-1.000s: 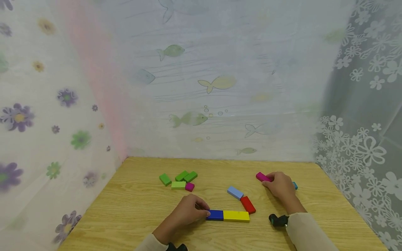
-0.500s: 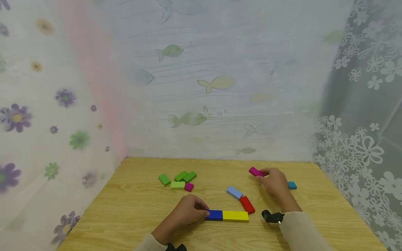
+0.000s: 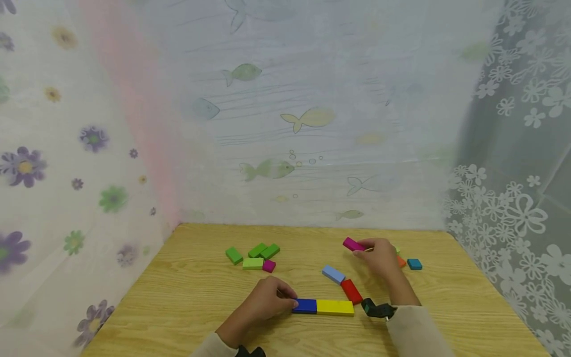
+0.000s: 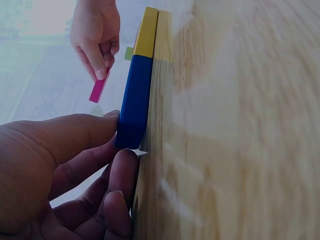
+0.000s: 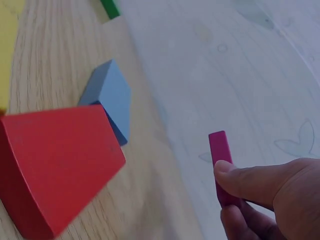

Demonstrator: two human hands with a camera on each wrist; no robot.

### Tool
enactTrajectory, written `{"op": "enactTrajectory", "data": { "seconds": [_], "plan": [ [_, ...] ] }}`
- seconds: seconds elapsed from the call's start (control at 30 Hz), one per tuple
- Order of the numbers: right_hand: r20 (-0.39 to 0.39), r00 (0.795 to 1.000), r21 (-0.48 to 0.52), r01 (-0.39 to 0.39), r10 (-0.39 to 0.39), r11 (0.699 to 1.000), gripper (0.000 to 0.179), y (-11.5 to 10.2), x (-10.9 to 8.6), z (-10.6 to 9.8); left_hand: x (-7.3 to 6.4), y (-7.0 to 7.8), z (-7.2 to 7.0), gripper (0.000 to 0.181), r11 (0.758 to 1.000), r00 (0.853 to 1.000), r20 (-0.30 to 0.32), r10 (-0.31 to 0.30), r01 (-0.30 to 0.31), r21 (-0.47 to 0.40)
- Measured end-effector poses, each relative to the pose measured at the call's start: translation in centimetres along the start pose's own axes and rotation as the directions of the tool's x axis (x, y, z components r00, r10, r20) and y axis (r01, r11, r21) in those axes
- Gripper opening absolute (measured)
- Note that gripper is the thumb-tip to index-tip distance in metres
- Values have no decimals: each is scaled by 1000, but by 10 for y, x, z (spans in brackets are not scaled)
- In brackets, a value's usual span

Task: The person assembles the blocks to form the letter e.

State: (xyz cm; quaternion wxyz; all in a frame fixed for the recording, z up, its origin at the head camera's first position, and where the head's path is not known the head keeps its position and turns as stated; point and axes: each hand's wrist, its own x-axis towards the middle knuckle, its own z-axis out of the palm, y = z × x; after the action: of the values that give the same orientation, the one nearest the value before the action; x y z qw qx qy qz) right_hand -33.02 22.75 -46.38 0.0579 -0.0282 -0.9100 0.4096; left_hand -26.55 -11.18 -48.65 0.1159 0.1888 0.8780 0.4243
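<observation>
My left hand [image 3: 271, 301] holds the left end of a dark blue block [image 3: 305, 306] between thumb and fingers. That block lies end to end with a yellow block [image 3: 335, 307] on the table. At the back right, my right hand [image 3: 378, 257] pinches one end of a magenta block [image 3: 353, 244], which the right wrist view shows held above the table. Between the hands, a red block [image 3: 351, 291] lies slantwise by the yellow one, its far end close to a light blue block [image 3: 333, 274].
Several green blocks [image 3: 234, 255] and a small magenta block [image 3: 269, 266] lie at the back left of the wooden table [image 3: 178, 297]. Right of my right wrist are a teal block [image 3: 414, 264] and a partly hidden orange block [image 3: 401, 261]. A patterned curtain [image 3: 312, 198] hangs behind.
My right hand has moved left and slightly up with the magenta block, uncovering the teal and orange blocks. My left hand stays on the dark blue block.
</observation>
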Motion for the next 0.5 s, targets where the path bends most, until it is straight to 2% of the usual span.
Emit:
{"op": "enactTrajectory", "data": {
  "seconds": [0.5],
  "plan": [
    [52, 997, -5, 61, -61, 998, 34, -19, 1, 23, 0, 0, 0, 3, 1000, 1000, -3, 0, 0, 4]
  ]
}}
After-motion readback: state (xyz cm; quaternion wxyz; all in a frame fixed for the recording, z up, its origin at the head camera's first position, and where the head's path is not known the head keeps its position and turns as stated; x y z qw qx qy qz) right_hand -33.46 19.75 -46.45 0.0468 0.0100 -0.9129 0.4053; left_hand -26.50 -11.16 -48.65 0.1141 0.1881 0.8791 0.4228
